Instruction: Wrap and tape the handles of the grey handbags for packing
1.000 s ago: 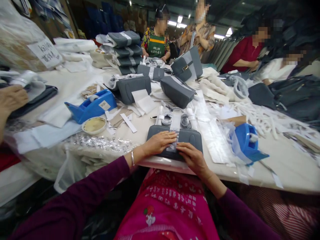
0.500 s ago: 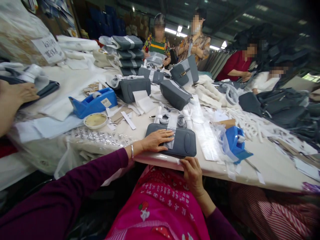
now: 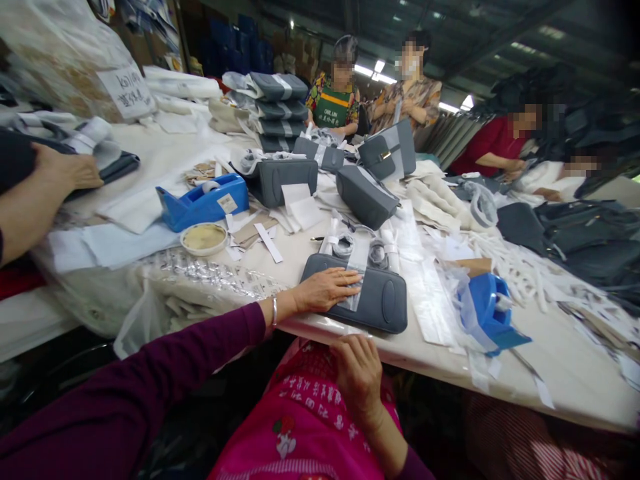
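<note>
A dark blue-grey bag [image 3: 370,313] lies at the table's front edge, with a clear strip [image 3: 358,267] running over its middle. On the bag's left part rests my left hand [image 3: 327,290], palm down with fingers stretched out over the strip's edge. My right hand [image 3: 357,367] is just below the table edge, in front of the bag and apart from it, fingers curled together; whatever they may hold is hidden. Wrapped straps [image 3: 343,245] lie behind the bag.
Blue tape dispensers stand left [image 3: 205,202] and right [image 3: 487,313]. A round dish [image 3: 203,238] sits near the left one. More bags [image 3: 367,197] and a bag stack [image 3: 280,107] are farther back. Another person's hand [image 3: 75,170] is at far left; several people stand beyond the table.
My right hand has moved left and down, away from the bag's front right corner. My left hand stays on the bag. The whole view has shifted, with the table things now farther right.
</note>
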Motion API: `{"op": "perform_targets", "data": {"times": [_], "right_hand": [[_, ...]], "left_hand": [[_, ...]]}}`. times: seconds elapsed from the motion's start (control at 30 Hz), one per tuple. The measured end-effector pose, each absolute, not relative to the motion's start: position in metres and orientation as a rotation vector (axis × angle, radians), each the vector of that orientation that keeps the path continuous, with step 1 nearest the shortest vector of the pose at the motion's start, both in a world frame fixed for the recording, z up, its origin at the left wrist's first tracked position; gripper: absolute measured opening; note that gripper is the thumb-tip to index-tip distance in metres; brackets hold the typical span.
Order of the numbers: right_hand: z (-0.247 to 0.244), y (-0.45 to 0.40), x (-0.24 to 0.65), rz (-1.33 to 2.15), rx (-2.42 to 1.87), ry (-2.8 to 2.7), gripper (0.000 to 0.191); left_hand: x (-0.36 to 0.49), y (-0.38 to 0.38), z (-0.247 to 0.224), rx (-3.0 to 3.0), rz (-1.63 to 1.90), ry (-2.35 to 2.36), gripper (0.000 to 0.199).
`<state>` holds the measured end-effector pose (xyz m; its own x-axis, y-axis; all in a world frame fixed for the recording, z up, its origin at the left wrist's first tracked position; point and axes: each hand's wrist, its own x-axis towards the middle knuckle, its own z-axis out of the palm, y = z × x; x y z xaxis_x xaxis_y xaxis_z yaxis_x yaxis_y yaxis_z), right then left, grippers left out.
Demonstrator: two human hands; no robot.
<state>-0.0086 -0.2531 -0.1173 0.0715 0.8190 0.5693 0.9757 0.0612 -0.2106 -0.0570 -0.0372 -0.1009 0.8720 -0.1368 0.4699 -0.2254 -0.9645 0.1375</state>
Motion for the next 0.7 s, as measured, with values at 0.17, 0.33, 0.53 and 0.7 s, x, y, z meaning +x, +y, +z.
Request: {"op": "perform_targets", "data": {"times": [0.17, 0.33, 0.53, 0.7], "right_hand": [[-0.118, -0.271, 0.035, -0.459, -1.935, -1.728, 0.026], [-0.123, -0.262, 0.048, -0.446, -1.918, -1.732, 0.019], [-0.113, -0.242, 0.036, -0.448, -1.879, -1.821, 0.019], [-0.113, -0.232, 0.020, -0.432, -1.870, -1.843, 0.024]], "left_hand": [[-0.057, -0.037, -0.101, 2.846, 0.686, -0.274, 0.040], [-0.058, -0.037, -0.101, 2.811, 0.686, -0.246, 0.039], [-0.060, -0.037, -0.102, 2.777, 0.686, -0.231, 0.040], [-0.059, -0.036, -0.104, 2.786, 0.684, -0.228, 0.040]]}}
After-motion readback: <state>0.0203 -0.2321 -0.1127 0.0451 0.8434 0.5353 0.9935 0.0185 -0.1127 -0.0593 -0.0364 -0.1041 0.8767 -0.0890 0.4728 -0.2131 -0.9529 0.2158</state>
